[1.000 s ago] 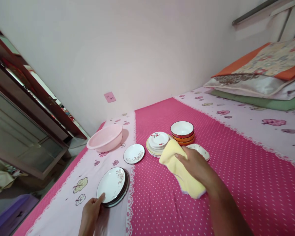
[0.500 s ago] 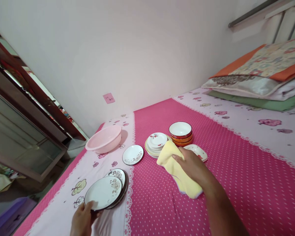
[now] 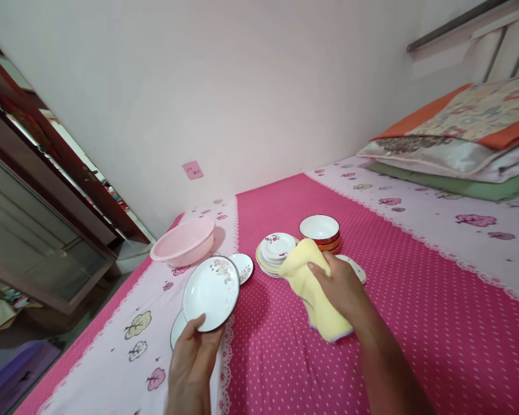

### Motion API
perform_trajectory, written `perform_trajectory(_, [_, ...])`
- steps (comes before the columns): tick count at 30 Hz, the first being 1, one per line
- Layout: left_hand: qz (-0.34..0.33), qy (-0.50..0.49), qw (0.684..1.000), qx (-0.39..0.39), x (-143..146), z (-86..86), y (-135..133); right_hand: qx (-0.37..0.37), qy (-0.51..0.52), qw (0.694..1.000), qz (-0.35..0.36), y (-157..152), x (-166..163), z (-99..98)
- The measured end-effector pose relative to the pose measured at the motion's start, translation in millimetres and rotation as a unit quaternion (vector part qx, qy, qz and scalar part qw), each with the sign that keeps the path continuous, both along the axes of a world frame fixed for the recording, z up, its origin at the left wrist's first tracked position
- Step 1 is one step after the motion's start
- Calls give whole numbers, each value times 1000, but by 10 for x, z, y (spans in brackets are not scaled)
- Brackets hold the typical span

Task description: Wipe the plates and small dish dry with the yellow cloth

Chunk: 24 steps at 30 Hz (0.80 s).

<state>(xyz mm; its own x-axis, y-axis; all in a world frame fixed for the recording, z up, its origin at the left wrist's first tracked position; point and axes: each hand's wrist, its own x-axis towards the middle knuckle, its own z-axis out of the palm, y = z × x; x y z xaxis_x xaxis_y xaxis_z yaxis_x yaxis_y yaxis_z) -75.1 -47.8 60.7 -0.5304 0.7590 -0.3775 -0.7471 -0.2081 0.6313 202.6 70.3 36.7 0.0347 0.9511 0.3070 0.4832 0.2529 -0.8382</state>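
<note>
My left hand (image 3: 193, 360) grips the near rim of a white plate with a dark edge and a floral print (image 3: 211, 293), held up and tilted above the bed. Just below it, a bit of the plate stack (image 3: 177, 332) it came from shows on the sheet. My right hand (image 3: 338, 286) is closed on a yellow cloth (image 3: 309, 280) that drapes onto the pink dotted sheet. Beyond the cloth stand a stack of small white plates with red flowers (image 3: 277, 249), stacked orange bowls (image 3: 319, 231) and a small dish (image 3: 353, 268) partly hidden by my hand.
A pink basin (image 3: 184, 241) sits near the bed's far left corner, with a single small plate (image 3: 243, 266) beside it. Folded quilts and a pillow (image 3: 462, 141) lie at the right. The bed edge drops off at the left toward a glass door (image 3: 38, 230).
My left hand has lifted the top plate off its stack, raising it up and to the right. My right hand with the cloth has barely shifted.
</note>
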Motion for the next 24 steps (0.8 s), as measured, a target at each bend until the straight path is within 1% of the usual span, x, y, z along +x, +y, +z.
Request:
perform_trajectory(2, [-3, -33, 999, 17, 124, 49, 173, -9, 31, 999, 4, -12, -4, 29])
perform_trajectory(5, [-13, -86, 996, 37, 261, 109, 424, -59, 122, 989, 66, -29, -12, 72])
perform_trajectory(6, [-15, -101, 994, 42, 290, 123, 496, -70, 136, 985, 78, -31, -14, 78])
perform_trajectory(8, [-10, -120, 992, 45, 327, 135, 604, -76, 120, 988, 66, -28, -17, 73])
perform_trajectory(10, [-7, -127, 991, 40, 347, 119, 652, -72, 84, 993, 46, -22, -17, 56])
perform_trajectory(11, [-5, -126, 991, 37, 357, 100, 655, -74, 80, 993, 47, -19, -17, 49])
perform_trajectory(13, [-2, -120, 992, 32, 387, 46, 628, -81, 94, 990, 62, -14, -18, 41])
perform_trajectory(14, [1, -115, 993, 31, 410, 14, 605, -81, 99, 990, 57, -11, -20, 41])
perform_trajectory(16, [11, -102, 994, 30, 467, -50, 558, -72, 101, 992, 12, -4, -28, 45])
perform_trajectory(18, [13, -94, 995, 28, 530, -113, 529, -58, 107, 991, -61, 3, -43, 54])
perform_trajectory(20, [7, -95, 995, 27, 582, -180, 531, -45, 134, 982, -122, 2, -65, 65])
perform_trajectory(22, [-5, -100, 995, 19, 619, -255, 556, -34, 161, 973, -160, -11, -91, 79])
perform_trajectory(24, [-11, -99, 995, 9, 651, -332, 589, -22, 176, 968, -179, -33, -125, 92])
